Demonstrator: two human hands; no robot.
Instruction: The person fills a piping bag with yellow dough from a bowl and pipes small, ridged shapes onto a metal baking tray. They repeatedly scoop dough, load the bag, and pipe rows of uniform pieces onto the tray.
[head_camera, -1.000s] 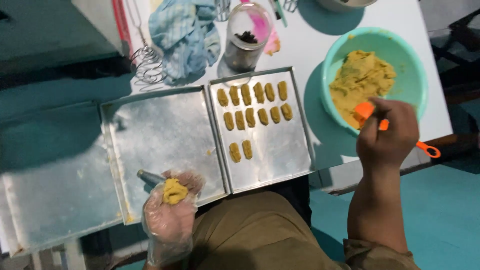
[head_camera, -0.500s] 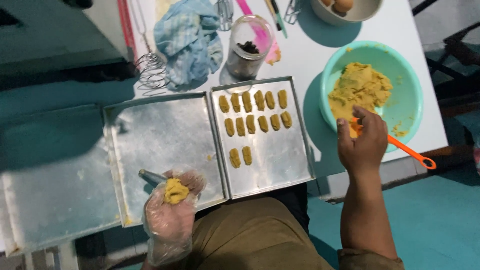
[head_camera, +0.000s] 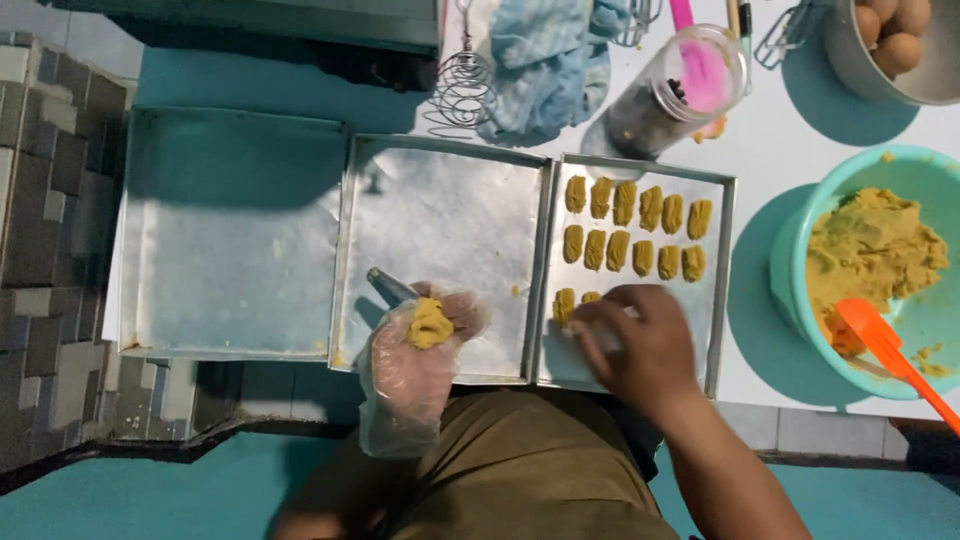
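Head | L hand (head_camera: 425, 345) cups dough lump (head_camera: 430, 323) | R hand (head_camera: 640, 345) on tray (head_camera: 722, 300)

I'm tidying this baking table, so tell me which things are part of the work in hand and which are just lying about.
In use:
left hand, gloved, holding a dough lump
right hand on the tray of shaped dough pieces
green bowl of dough
orange spatula

Lying about:
blue cloth
coil whisk
plastic jar
bowl of eggs
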